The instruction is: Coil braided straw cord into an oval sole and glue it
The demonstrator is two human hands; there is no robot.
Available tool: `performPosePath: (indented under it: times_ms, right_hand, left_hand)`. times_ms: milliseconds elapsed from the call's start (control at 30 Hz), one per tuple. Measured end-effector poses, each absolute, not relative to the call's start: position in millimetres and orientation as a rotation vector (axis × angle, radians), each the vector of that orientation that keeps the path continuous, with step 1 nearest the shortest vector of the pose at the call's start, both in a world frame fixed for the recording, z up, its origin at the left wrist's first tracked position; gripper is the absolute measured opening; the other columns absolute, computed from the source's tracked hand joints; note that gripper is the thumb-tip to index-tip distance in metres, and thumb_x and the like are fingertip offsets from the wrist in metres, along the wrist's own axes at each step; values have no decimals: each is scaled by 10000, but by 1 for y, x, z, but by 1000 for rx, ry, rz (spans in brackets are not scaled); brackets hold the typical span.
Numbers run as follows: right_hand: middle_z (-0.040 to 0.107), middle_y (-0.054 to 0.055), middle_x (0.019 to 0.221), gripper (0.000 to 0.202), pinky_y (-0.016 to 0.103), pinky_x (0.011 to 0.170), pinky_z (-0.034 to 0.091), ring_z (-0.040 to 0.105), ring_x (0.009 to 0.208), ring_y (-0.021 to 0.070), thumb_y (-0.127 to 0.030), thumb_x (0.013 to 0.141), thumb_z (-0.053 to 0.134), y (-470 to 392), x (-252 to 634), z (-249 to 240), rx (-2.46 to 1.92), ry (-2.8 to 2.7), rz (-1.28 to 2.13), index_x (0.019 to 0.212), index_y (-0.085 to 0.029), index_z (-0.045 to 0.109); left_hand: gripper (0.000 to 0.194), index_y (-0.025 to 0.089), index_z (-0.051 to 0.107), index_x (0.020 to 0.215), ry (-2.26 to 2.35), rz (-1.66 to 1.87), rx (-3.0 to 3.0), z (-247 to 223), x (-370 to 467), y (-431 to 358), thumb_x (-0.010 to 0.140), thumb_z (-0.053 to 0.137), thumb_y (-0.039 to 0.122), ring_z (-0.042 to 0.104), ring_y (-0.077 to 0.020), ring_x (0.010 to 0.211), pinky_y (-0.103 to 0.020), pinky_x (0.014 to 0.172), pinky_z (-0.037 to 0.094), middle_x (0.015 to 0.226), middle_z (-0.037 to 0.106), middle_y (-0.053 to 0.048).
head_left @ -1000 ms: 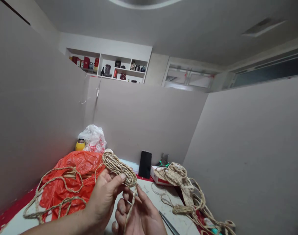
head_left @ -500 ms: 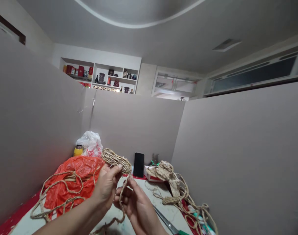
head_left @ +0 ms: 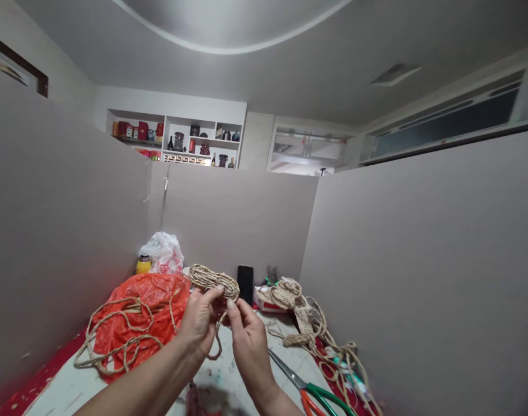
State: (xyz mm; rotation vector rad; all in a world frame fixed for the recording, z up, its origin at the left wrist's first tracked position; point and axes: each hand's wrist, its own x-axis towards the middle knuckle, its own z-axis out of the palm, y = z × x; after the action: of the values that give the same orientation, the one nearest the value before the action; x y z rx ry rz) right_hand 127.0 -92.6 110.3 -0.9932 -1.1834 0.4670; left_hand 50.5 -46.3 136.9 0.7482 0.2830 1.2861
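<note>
An oval coil of braided straw rope (head_left: 212, 279) is raised above the table in front of me. My left hand (head_left: 202, 318) grips the coil from below left, its thumb pressed on the near side. At the coil's right end my right hand (head_left: 246, 329) pinches the rope between thumb and fingers, and a loose length (head_left: 218, 346) hangs in a loop between the two hands. Scissors (head_left: 298, 381) with green and orange handles lie on the table (head_left: 229, 375) right of my right hand, blades apart from it.
A red plastic bag (head_left: 160, 289) with loose rope (head_left: 134, 346) lies at left. Behind it are a white bag (head_left: 164, 254) and a yellow jar (head_left: 143, 264). A phone (head_left: 245, 283) stands upright at the back. More rope (head_left: 305, 323) piles up at right. Grey partitions (head_left: 238, 214) surround the table.
My right hand has turned and risen to the coil's right end, its fingers now closing on the rope there. The hanging rope is drawn up into a shorter loop. More of the scissors shows.
</note>
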Motion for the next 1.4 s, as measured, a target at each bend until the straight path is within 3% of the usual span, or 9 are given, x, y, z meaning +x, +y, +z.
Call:
performPosePath:
  times_ms: [167,367,467,600,733,900,1067,1267,1400]
  right_hand:
    - [677,35,877,311,292,778,460,594,838,195,-427,921,513,-82,130,111,-969,-1147,453,1003,-151,630]
    - [683,26,841,299,295,770,459,614,818,194,-451,909,518,-81,149,128,-959,-1156,415,935,-171,618]
    - [664,16,728,308,295,690,465,607,695,179,-466,894,536,-84,172,141,-991,-1211,432,863,-169,609]
    - [634,5,670,313,278,634,454,581,631,154,-461,863,584,-81,199,154,-1030,-1381,515,764,-164,603]
    - [621,5,679,290,273,603,453,569,622,151,-431,880,564,-72,197,156,-1033,-1612,628,795,-158,616]
    - [602,-1,694,243,254,601,435,559,641,144,-344,924,516,-67,171,149,-1007,-1911,734,799,-169,629]
    - [580,-9,725,229,241,608,411,533,663,136,-330,938,490,-69,164,144,-1007,-2059,770,827,-182,625]
    - [579,-5,729,252,248,608,405,536,664,134,-325,952,433,-60,171,134,-1061,-2052,793,827,-177,595]
    - [582,0,738,210,251,590,420,546,664,139,-325,940,450,-54,173,123,-1087,-1982,835,840,-179,564]
  left_hand:
    - [220,162,617,814,301,1254,770,137,59,-49,641,749,192,644,-138,672,-245,665,472,754,701,-3]
    - [278,167,688,895,316,1108,914,122,45,-57,642,786,226,642,-181,899,-276,809,448,931,715,-62]
    - [285,162,705,897,546,904,1168,103,15,-49,631,792,220,632,-155,745,-247,683,423,828,710,-45]
    - [168,141,683,721,747,1081,1350,105,-31,-24,654,769,269,567,-136,602,-226,610,402,629,654,-11]
    - [163,163,701,790,745,1438,1407,140,-52,-15,673,765,257,601,-161,776,-221,718,440,812,694,-39]
    - [289,183,700,1009,509,1121,1610,160,-35,-25,728,730,244,640,-222,939,-321,839,482,1017,699,-114]
    - [197,167,677,910,394,846,1510,142,-18,-25,737,722,249,682,-213,721,-332,690,514,802,710,-85]
    - [140,154,647,820,448,918,1427,126,-7,-16,728,728,221,640,-155,619,-256,603,482,705,671,-27]
    - [126,164,614,818,501,954,1382,118,1,-12,746,704,216,619,-152,602,-271,606,483,687,651,-4]
